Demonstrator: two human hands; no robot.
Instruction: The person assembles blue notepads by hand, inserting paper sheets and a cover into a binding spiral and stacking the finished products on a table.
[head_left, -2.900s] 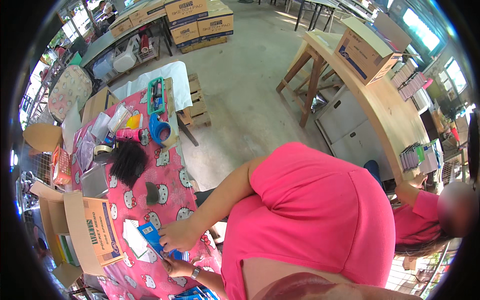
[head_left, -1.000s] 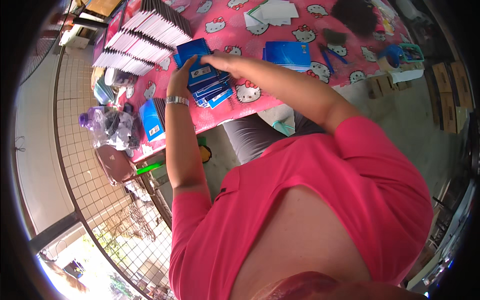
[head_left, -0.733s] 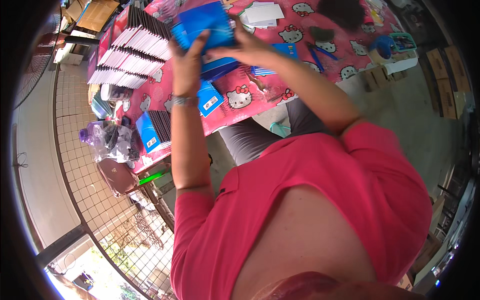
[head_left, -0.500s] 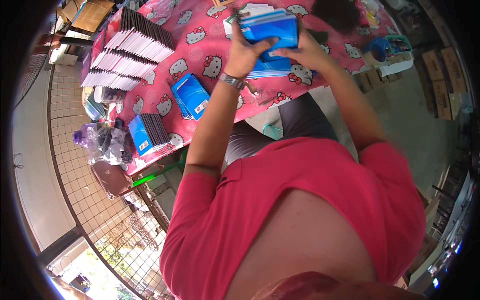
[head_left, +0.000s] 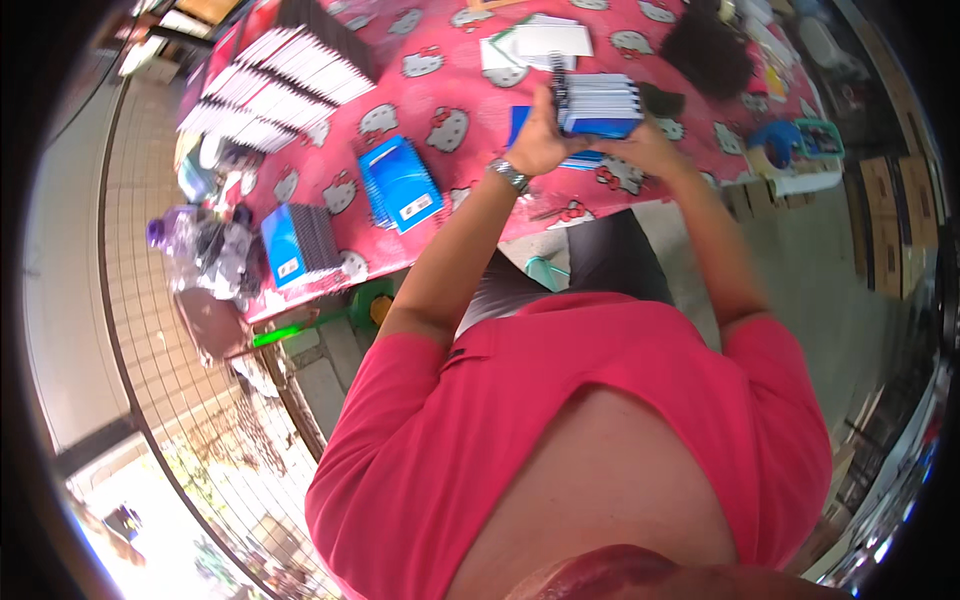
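Observation:
Both hands grip a bundle of blue spiral notebooks (head_left: pixel 600 98) over the far middle of the table. Its white page edges and dark coils face up, and a blue cover shows along the near side. My left hand (head_left: pixel 543 142) is closed round the left end. Around the right end is my right hand (head_left: pixel 645 150), slightly blurred, its thumb toward the left one. Beneath the bundle, partly hidden by the hands, lie more blue notebooks (head_left: pixel 580 161). To the left, a small pile of blue notebooks (head_left: pixel 402 185) lies flat, and another blue stack (head_left: pixel 298 245) sits near the table's edge.
A pink patterned cloth (head_left: pixel 445 130) covers the table. Tall stacks of notebooks (head_left: pixel 285 85) stand at far left, above a plastic bag of things (head_left: pixel 215 250). White cards (head_left: pixel 540 42) lie at the back. A dark fuzzy item (head_left: pixel 706 52) and a green basket (head_left: pixel 820 138) are at right.
The bundle in my hands has been tipped: its blue cover faced up before, and now the page edges do. The view has shifted, showing more of the white cards.

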